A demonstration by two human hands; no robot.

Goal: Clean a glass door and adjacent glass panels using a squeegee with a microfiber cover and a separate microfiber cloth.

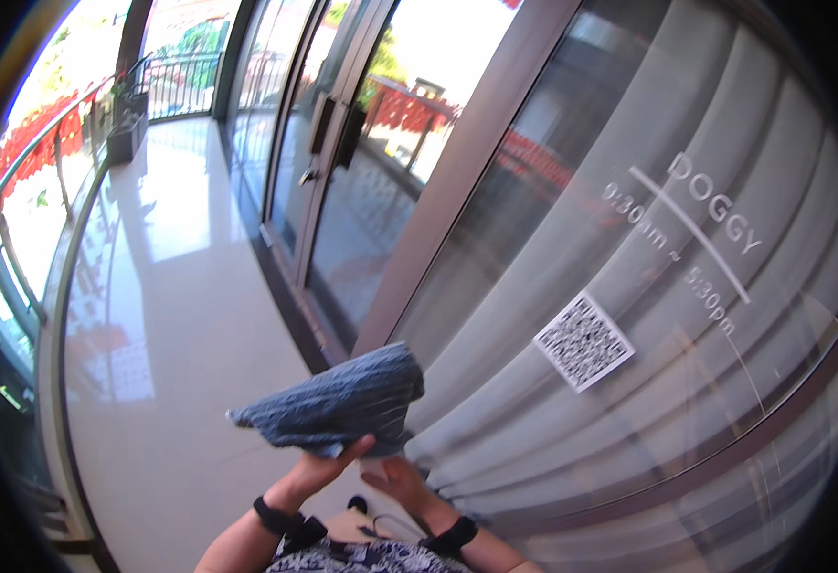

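Note:
A folded blue-grey ribbed cloth (340, 401) is held out in front of me, low in the view. My left hand (336, 458) grips its lower edge, with the thumb lying along the cloth. Just right of it, my right hand (397, 480) is raised under the cloth's right end; its fingertips are partly hidden, so its hold cannot be made out. Both wrists wear dark bands. Behind the cloth stands a glass panel with a grey curtain (533, 286) inside it.
Glass double doors (333, 157) with dark handles stand ahead. A shiny tiled floor (197, 322) runs along them. On the left are a curved railing (68, 193) and a grey planter (129, 132). A printed code sheet (583, 342) and lettering are on the glass at right.

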